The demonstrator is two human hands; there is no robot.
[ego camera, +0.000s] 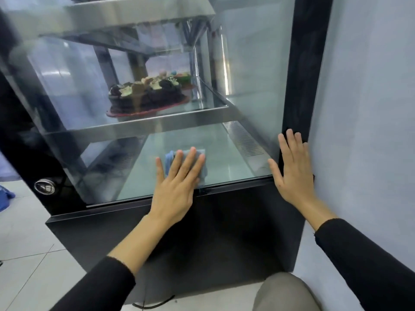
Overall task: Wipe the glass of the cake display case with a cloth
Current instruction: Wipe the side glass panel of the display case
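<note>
We are pressing our left hand (pixel 177 187) flat, fingers spread open, on a blue cloth (pixel 197 158) against the glass (pixel 247 90) of the display case (pixel 224 232); the cloth is sitting low on the pane, just above its bottom edge and roughly midway along it; our right hand (pixel 292 173) is lying open too, fingers apart and gripping nothing, at the pane's lower right corner, its fingertips reaching onto the black side frame (pixel 307 63). To the left of the cloth the glass is running clear to the case's black left edge, and above it the pane is stretching up without obstruction; to the right only a short stretch is lying between our two hands. Just beyond the frame a pale wall (pixel 370 108) is standing close, leaving little room on that side; on the left the tiled floor (pixel 29 243) is lying open. Inside, a dark cake (pixel 146 95) on a red board is resting on the middle shelf (pixel 143 125), near its front edge; the glass is showing soft reflections. Our knee (pixel 285 292) is showing at the bottom, near the case's base.
</note>
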